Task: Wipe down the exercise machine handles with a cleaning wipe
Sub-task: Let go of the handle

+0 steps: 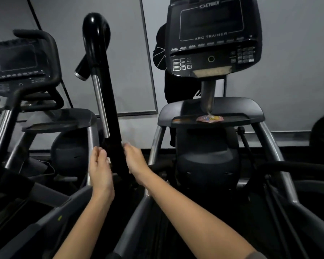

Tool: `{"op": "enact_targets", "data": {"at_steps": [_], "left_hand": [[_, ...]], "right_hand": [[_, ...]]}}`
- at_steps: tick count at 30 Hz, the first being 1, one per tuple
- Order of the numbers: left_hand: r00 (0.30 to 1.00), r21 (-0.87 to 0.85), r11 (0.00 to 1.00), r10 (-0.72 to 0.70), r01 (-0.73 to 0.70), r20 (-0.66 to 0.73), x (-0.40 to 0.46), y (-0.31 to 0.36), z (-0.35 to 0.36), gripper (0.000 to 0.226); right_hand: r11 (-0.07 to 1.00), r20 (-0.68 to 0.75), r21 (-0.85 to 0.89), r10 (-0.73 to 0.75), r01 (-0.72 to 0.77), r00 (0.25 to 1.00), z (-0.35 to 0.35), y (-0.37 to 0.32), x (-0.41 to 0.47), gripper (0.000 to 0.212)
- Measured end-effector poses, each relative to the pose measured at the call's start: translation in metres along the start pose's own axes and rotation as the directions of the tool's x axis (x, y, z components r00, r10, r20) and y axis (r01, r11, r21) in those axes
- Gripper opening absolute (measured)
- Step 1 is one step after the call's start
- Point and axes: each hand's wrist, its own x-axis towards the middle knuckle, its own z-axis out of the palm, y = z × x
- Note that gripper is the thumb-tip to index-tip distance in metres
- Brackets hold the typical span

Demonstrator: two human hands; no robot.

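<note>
Both hands flank the lower end of the black handle (108, 101): the left hand (100, 171) lies just beside it with fingers relaxed and nearly straight, a pale scrap barely showing at its palm. Its long axis runs nearly upright, leaning slightly left toward the curved top. On its right side the right hand (135, 158) curls its fingers against the shaft; whether it truly grips cannot be told.

We reach both bare forearms forward and up, wrists nearly straight. Our left hand (101, 168) stands edge-on, palm turned inward, fingers (99, 153) loosely bent. Our right hand (136, 158) faces it close by, fingers curled and blurred.
</note>
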Motion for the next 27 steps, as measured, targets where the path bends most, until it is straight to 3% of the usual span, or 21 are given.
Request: {"op": "enact_targets", "data": {"at_steps": [2, 4, 6, 7, 9, 11, 12, 14, 15, 16, 18, 22, 27], "left_hand": [[0.966, 0.204, 0.946, 0.257, -0.252, -0.001, -0.016, -0.003, -0.004, 0.035], [0.853, 0.344, 0.782, 0.500, -0.519, 0.150, -0.034, -0.007, -0.005, 0.035], [0.760, 0.320, 0.691, 0.559, -0.648, 0.331, -0.049, -0.016, -0.003, 0.031], [0.743, 0.285, 0.698, 0.532, -0.656, 0.407, -0.054, -0.024, 0.001, 0.031], [0.781, 0.281, 0.793, 0.349, -0.541, 0.518, -0.062, -0.042, 0.012, 0.037], [0.832, 0.382, 0.884, 0.013, -0.269, 0.554, -0.071, -0.068, 0.024, 0.047], [0.815, 0.445, 0.891, -0.187, -0.095, 0.548, -0.076, -0.084, 0.030, 0.052], [0.676, 0.530, 0.822, -0.512, 0.208, 0.529, -0.088, -0.115, 0.037, 0.054], [0.599, 0.538, 0.779, -0.608, 0.322, 0.521, -0.095, -0.128, 0.040, 0.047], [0.545, 0.529, 0.747, -0.660, 0.403, 0.518, -0.103, -0.139, 0.043, 0.037], [0.531, 0.503, 0.728, -0.684, 0.465, 0.499, -0.116, -0.163, 0.051, 0.021], [0.483, 0.493, 0.682, -0.731, 0.540, 0.483, -0.125, -0.207, 0.080, 0.025], [0.535, 0.521, 0.662, -0.747, 0.539, 0.395, -0.116, -0.262, 0.118, 0.010]], "right_hand": [[0.987, -0.034, -0.154, -0.055, 0.049, 0.998, -0.020, 0.007, -0.007, 0.038], [0.973, -0.126, -0.214, -0.113, 0.084, 0.986, -0.041, 0.017, -0.014, 0.028], [0.980, -0.234, -0.191, -0.093, 0.048, 0.968, -0.065, 0.029, -0.028, 0.012], [0.982, -0.285, -0.189, -0.083, 0.029, 0.955, -0.077, 0.035, -0.037, 0.006], [0.985, -0.350, -0.155, 0.017, -0.076, 0.937, -0.098, 0.048, -0.057, 0.012], [0.976, -0.369, -0.043, 0.181, -0.212, 0.911, -0.114, 0.058, -0.075, 0.018], [0.959, -0.375, 0.039, 0.275, -0.281, 0.885, -0.122, 0.066, -0.084, 0.018], [0.919, -0.370, 0.155, 0.395, -0.363, 0.841, -0.139, 0.083, -0.101, 0.011], [0.918, -0.364, 0.143, 0.397, -0.371, 0.843, -0.148, 0.092, -0.109, 0.007], [0.923, -0.363, 0.087, 0.379, -0.374, 0.851, -0.157, 0.101, -0.118, 0.007], [0.929, -0.386, -0.041, 0.326, -0.369, 0.863, -0.175, 0.117, -0.132, 0.011], [0.885, -0.440, -0.261, 0.247, -0.387, 0.863, -0.219, 0.151, -0.124, 0.021], [0.853, -0.488, -0.315, 0.232, -0.417, 0.842, -0.264, 0.198, -0.088, 0.019]]}}
